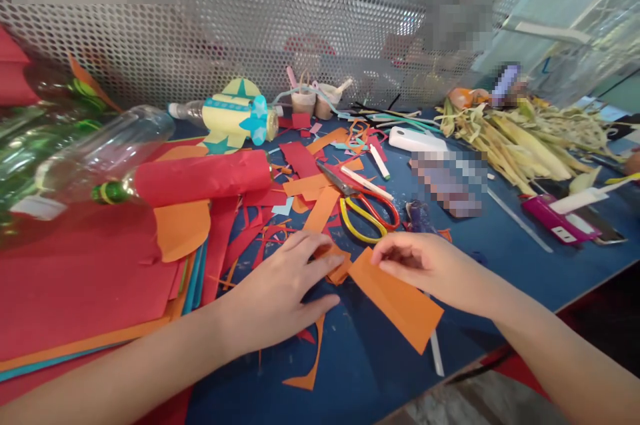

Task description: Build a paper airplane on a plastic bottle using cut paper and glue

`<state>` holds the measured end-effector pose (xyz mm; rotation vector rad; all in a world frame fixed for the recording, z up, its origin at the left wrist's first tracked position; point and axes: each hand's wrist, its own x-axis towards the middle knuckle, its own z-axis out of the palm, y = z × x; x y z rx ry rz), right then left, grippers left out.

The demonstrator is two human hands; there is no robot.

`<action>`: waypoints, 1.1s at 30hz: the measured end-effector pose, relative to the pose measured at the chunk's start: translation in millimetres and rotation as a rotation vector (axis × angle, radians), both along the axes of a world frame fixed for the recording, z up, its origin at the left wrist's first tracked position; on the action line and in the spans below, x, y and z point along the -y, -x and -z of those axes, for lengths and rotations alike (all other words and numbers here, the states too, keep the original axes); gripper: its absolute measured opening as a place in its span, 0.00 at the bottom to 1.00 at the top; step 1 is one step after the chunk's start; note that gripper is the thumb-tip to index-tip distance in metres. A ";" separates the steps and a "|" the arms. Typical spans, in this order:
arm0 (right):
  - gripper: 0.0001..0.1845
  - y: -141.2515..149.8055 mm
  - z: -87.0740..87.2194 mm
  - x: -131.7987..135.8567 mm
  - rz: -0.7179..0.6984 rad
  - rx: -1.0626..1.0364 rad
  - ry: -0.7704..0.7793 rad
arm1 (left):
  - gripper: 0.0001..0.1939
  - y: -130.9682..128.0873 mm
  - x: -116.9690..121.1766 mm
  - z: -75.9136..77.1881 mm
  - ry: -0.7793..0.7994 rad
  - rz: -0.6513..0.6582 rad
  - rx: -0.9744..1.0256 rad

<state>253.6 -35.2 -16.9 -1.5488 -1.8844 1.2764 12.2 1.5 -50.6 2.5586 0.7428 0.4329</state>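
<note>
My right hand pinches the upper corner of an orange rectangle of paper, which slants down to the right over the blue table. My left hand reaches in from the left with its thumb spread away from the fingers. Its fingertips touch small orange paper pieces, partly hidden under them. Just beyond both hands lie scissors with one yellow and one red handle loop. A curved orange offcut lies below my left hand.
Red, orange and blue sheets are stacked at left. On them lies a bottle wrapped in red paper; behind stands a yellow-wrapped bottle rocket. Paper scraps, a white marker, dry husks and a purple box share the table.
</note>
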 end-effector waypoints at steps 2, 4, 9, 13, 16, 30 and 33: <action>0.06 7.4 1.8 -1.2 -0.020 -0.014 0.009 | 0.15 -0.2 -1.2 2.8 -0.019 -0.007 0.028; 0.06 12.2 5.1 -3.8 -0.017 -0.036 0.003 | 0.11 -0.8 -2.5 4.2 -0.035 -0.012 0.074; 0.08 13.4 16.5 -8.1 0.001 -0.057 0.004 | 0.08 -3.3 -3.0 5.0 -0.087 0.022 0.164; 0.08 11.0 18.7 -5.7 -0.011 0.001 -0.011 | 0.07 -3.9 -2.7 6.5 -0.082 -0.011 0.179; 0.09 9.4 17.9 -3.2 -0.010 0.043 -0.034 | 0.06 -3.1 -2.4 6.1 -0.108 -0.059 0.194; 0.09 15.2 11.9 0.7 0.001 0.003 -0.050 | 0.13 4.8 -6.8 1.6 0.086 0.082 0.194; 0.09 15.5 13.9 0.4 0.005 0.018 -0.044 | 0.13 4.8 -7.3 0.7 0.080 0.099 0.251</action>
